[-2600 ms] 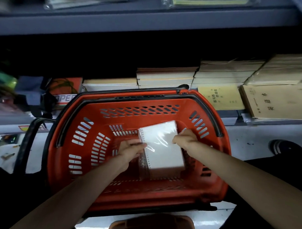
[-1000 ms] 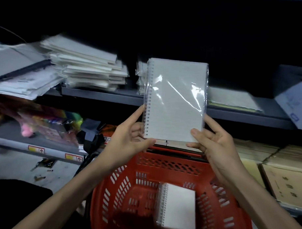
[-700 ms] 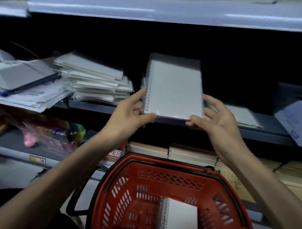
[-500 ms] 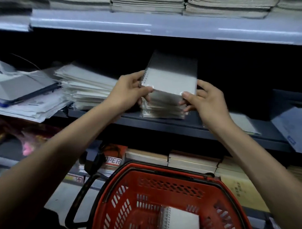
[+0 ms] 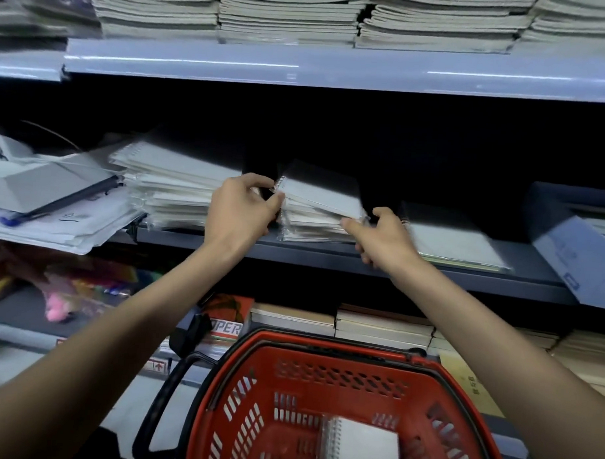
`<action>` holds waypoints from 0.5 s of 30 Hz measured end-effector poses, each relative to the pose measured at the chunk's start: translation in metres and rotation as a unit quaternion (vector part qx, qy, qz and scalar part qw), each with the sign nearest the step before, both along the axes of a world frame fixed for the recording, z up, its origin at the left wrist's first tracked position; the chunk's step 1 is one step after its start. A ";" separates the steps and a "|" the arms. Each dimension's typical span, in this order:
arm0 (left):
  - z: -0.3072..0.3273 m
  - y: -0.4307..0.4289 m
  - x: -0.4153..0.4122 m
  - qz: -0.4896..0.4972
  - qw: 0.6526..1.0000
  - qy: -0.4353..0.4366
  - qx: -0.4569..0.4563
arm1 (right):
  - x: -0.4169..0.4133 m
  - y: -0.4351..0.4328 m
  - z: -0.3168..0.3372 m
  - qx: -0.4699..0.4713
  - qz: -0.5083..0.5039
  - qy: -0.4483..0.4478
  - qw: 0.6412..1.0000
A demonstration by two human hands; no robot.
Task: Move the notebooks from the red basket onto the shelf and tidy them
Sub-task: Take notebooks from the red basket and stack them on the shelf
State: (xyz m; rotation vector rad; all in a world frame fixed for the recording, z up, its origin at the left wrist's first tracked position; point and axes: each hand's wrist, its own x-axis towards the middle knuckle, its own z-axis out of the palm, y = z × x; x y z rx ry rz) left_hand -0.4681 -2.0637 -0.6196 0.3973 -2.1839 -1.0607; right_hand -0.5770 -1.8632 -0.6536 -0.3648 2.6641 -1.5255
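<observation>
Pinching top notebook (image 5: 321, 195) by its spiral corner with left hand (image 5: 240, 213), atop stack (image 5: 311, 229) between the hands. Right hand (image 5: 383, 239) at its near corner, grip unclear. Below the hands: second notebook (image 5: 365, 448) in red basket (image 5: 324, 347); cover (image 5: 226, 327) lettered "OPER".

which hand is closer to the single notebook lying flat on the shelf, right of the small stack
Right. The right hand is just left of that notebook; the left hand is beyond the stack, pinching its top notebook.
</observation>
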 end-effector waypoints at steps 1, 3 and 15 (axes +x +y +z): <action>-0.001 0.000 0.005 -0.007 1.000 -0.003 -0.012 | 0.005 0.004 0.000 0.005 0.006 -0.004 1.000; -0.005 0.002 0.015 -0.037 0.999 -0.020 -0.023 | 0.012 0.014 -0.001 0.023 0.016 0.025 0.999; -0.034 0.052 0.066 -0.212 0.886 -0.326 -0.252 | 0.088 0.087 0.002 0.344 0.232 -0.032 0.910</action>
